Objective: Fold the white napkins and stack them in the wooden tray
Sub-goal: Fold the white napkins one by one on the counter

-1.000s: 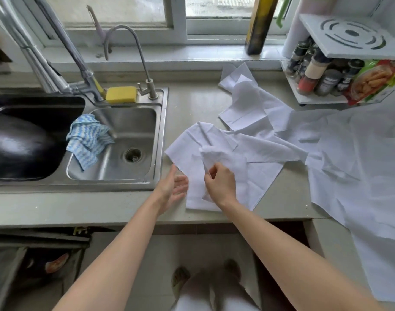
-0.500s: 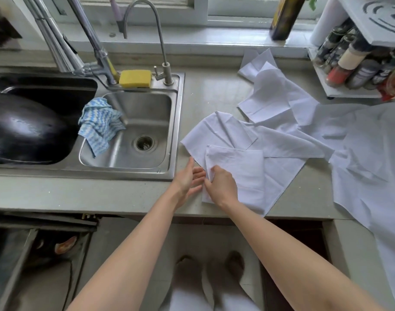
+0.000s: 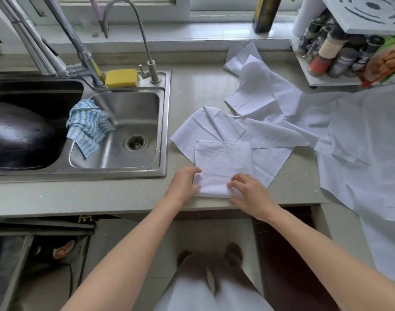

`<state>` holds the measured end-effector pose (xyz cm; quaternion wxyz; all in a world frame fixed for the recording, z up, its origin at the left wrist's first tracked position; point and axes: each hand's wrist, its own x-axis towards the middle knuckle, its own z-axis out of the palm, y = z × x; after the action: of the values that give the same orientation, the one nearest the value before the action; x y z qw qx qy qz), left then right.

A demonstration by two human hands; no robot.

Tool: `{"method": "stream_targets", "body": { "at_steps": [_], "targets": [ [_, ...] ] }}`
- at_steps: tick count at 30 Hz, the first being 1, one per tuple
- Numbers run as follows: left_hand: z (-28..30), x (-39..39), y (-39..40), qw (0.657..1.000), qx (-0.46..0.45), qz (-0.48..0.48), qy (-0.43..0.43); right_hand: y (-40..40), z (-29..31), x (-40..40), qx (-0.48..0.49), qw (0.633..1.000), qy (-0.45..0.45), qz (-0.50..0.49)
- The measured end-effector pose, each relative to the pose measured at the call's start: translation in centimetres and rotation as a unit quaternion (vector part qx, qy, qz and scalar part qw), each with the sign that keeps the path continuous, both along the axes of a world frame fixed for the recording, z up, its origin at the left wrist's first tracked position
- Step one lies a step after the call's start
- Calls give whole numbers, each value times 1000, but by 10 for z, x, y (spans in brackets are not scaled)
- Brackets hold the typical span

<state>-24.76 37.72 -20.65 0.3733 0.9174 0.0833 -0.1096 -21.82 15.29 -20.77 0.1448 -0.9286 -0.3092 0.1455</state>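
Note:
A white napkin (image 3: 223, 162) lies spread as a rectangle on the counter's front edge, on top of other loose white napkins (image 3: 266, 138). My left hand (image 3: 184, 184) holds its near left corner, fingers curled onto the cloth. My right hand (image 3: 248, 191) pinches the near right corner at the counter edge. More unfolded napkins (image 3: 259, 90) trail toward the window. No wooden tray is in view.
A steel sink (image 3: 163, 122) with a blue-and-white rag (image 3: 89, 126) and a yellow sponge (image 3: 121, 77) lies to the left, a black pan (image 3: 19, 135) beside it. A spice rack (image 3: 340, 52) stands far right. A large white cloth (image 3: 371, 153) covers the right counter.
The crumpled napkin my right hand held is now laid flat. Both hands have moved apart to its near corners; my right hand went right.

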Motion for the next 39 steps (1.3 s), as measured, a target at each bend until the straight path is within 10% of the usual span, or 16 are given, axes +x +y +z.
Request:
{"method": "stream_targets", "body": {
  "at_steps": [27,39],
  "targets": [
    [-15,-40,-7,955,165,-152,-196,-34,-6,-20,-12,985,-162,-60],
    [-2,26,-30,921,324,-194,-99,-46,-7,-14,-37,980,-191,52]
  ]
}}
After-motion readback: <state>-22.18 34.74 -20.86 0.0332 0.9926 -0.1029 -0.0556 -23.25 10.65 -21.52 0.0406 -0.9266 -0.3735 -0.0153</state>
